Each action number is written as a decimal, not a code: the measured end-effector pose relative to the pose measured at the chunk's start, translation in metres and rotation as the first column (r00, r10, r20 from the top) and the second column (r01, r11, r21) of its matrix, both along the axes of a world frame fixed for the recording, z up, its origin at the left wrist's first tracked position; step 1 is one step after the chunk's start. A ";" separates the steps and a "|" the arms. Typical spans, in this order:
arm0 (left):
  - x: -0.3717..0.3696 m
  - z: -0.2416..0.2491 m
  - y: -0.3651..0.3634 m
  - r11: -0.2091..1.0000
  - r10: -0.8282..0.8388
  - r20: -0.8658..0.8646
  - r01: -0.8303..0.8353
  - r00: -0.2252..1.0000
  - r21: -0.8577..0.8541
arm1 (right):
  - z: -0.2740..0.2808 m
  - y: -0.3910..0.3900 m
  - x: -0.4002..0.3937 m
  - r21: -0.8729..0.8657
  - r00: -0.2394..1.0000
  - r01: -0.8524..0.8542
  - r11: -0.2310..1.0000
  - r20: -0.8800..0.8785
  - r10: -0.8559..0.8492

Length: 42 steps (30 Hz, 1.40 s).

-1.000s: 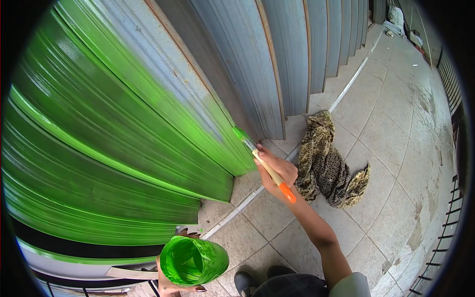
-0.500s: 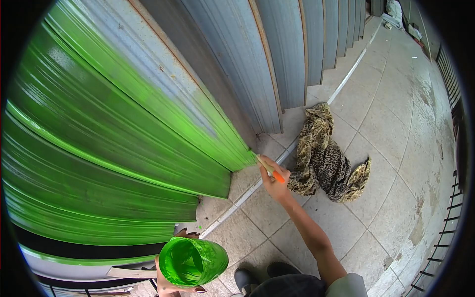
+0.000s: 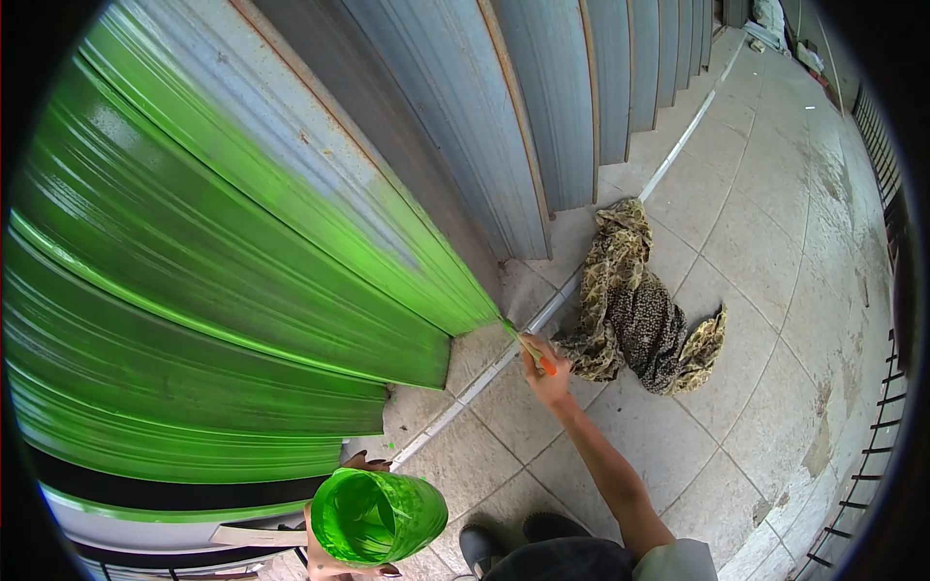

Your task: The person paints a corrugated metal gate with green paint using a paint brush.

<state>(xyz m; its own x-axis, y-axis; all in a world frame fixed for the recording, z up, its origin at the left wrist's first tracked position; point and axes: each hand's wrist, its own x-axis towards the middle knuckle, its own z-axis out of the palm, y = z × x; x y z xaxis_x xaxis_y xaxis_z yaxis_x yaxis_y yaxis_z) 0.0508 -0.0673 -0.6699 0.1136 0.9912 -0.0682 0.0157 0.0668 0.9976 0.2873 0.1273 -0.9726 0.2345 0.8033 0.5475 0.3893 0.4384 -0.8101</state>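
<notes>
In my right hand is a paintbrush with an orange handle end, its green bristles at the lower corner of a folded metal panel. That panel is wet green along its lower part and streaked grey-blue higher up. My left hand is wrapped round a paint container coated in green, tilted so that its inside shows. Green paint lines its walls and pools at the bottom. Part of my left hand is hidden behind the container.
Bare grey folds of the metal shutter run off to the upper right. A patterned, crumpled cloth lies on the tiled floor beside a white floor track. My dark shoes show below; a black railing borders the right.
My right hand with the paintbrush has shifted slightly down and right, and the bristles now sit at the panel's bottom corner. The left hand and paint container stay nearly still.
</notes>
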 end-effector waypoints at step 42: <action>-0.001 0.013 0.004 0.990 0.014 0.094 -0.027 0.995 0.136 | 0.218 0.037 -0.006 0.573 0.955 -0.100 0.813 0.284 -0.083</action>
<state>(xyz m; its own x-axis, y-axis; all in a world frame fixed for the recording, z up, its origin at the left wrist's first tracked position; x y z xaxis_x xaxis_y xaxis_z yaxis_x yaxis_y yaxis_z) 0.0501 -0.0630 -0.6573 0.0928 0.9926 0.0781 -0.0769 -0.0711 0.9945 0.2809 0.1638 -0.7550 -0.0087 0.3185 0.9479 0.5538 0.7908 -0.2606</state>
